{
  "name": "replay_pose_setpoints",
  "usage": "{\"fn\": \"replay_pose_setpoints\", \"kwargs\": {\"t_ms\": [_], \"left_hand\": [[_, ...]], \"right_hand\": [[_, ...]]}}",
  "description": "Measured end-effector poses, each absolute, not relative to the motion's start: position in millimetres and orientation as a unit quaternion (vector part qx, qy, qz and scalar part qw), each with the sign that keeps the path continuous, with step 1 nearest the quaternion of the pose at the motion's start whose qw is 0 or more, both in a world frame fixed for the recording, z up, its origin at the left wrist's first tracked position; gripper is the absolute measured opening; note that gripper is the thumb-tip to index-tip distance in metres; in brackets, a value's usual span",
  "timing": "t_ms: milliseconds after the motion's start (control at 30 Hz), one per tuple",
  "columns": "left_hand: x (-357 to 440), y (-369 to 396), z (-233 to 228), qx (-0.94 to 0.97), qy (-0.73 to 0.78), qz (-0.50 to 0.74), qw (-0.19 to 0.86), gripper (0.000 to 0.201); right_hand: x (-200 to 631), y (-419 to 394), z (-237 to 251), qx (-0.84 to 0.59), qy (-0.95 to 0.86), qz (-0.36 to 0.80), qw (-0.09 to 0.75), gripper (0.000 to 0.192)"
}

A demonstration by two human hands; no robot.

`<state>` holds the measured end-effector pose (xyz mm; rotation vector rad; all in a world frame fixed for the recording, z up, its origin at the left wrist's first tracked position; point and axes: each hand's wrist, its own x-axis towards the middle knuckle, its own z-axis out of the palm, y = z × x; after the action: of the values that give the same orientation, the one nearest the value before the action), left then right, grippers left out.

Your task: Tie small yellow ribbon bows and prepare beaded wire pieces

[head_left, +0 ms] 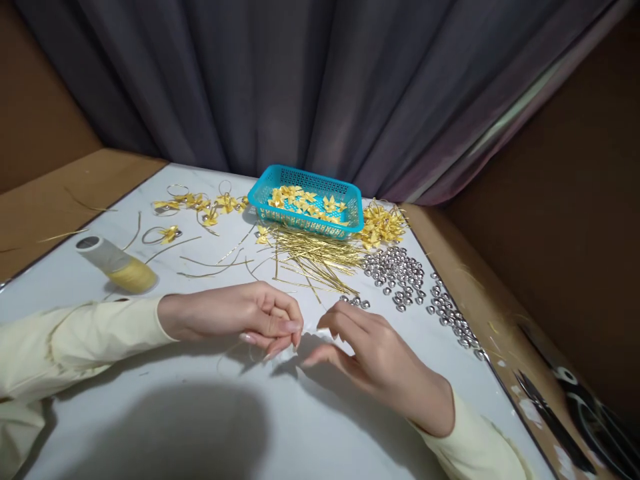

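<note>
Holding yellow bows (293,195), a turquoise basket (300,223) stands beyond hands (253,312) (383,350): left pinching something pale (311,329), indistinct, right parted.

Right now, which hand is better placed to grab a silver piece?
Probably the right hand: it's open, with silver pieces just beyond, while the left hand is pinched and farther away.

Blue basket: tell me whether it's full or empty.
Partly filled: yellow bows lie scattered inside the blue basket, with bare bottom showing between them.
</note>
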<state>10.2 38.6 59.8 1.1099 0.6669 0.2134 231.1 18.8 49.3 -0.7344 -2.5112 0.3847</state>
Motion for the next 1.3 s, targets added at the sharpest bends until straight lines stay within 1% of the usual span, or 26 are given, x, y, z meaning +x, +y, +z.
{"fn": "replay_pose_setpoints", "kwargs": {"t_ms": [67,167,233,367,400,433,467,500,533,567,667,800,867,933,1000,1067,1133,1200,1300], "left_hand": [[11,37,61,0.513,0.314,0.099,0.793,0.021],[12,35,61,0.511,0.305,0.103,0.797,0.021],[12,34,59,0.513,0.302,0.099,0.797,0.021],[10,33,63,0.546,0.306,0.067,0.777,0.020],[10,33,66,0.576,0.308,0.056,0.756,0.016],[11,32,70,0.613,0.313,0.046,0.723,0.016],[13,32,75,0.655,0.322,0.039,0.682,0.026],[16,32,79,0.691,0.335,0.035,0.639,0.042],[20,31,84,0.715,0.343,0.036,0.608,0.052],[25,30,87,0.726,0.340,0.037,0.596,0.054],[39,27,90,0.727,0.322,0.050,0.604,0.040],[49,25,86,0.735,0.351,0.078,0.575,0.040],[50,26,83,0.758,0.345,0.094,0.545,0.034],[49,26,79,0.805,0.336,0.113,0.475,0.025],[48,24,73,0.860,0.323,0.124,0.375,0.021],[47,22,67,0.903,0.301,0.137,0.273,0.022],[46,20,63,0.923,0.282,0.159,0.206,0.027],[46,20,62,0.923,0.274,0.189,0.191,0.028],[47,23,66,0.896,0.286,0.226,0.252,0.026]], "right_hand": [[230,18,48,-0.274,-0.920,0.108,0.257,0.034],[228,17,47,-0.263,-0.928,0.069,0.256,0.029],[227,16,47,-0.242,-0.933,0.056,0.260,0.031],[227,14,48,-0.216,-0.932,0.095,0.274,0.034],[227,13,47,-0.219,-0.929,0.115,0.274,0.033],[226,12,47,-0.225,-0.925,0.134,0.275,0.033],[225,11,47,-0.232,-0.920,0.150,0.278,0.031],[224,10,47,-0.239,-0.914,0.162,0.284,0.030],[223,9,47,-0.245,-0.909,0.166,0.295,0.029],[223,7,47,-0.251,-0.904,0.162,0.307,0.028],[224,4,48,-0.280,-0.887,0.133,0.342,0.030],[231,0,48,-0.309,-0.867,0.113,0.374,0.031],[234,0,48,-0.306,-0.865,0.116,0.380,0.031],[238,1,50,-0.313,-0.859,0.147,0.377,0.030],[240,2,52,-0.336,-0.842,0.204,0.368,0.030],[242,3,55,-0.363,-0.821,0.259,0.356,0.033],[243,4,58,-0.379,-0.808,0.288,0.348,0.035],[245,6,60,-0.383,-0.804,0.291,0.350,0.037],[250,9,61,-0.398,-0.795,0.270,0.369,0.037]]}}
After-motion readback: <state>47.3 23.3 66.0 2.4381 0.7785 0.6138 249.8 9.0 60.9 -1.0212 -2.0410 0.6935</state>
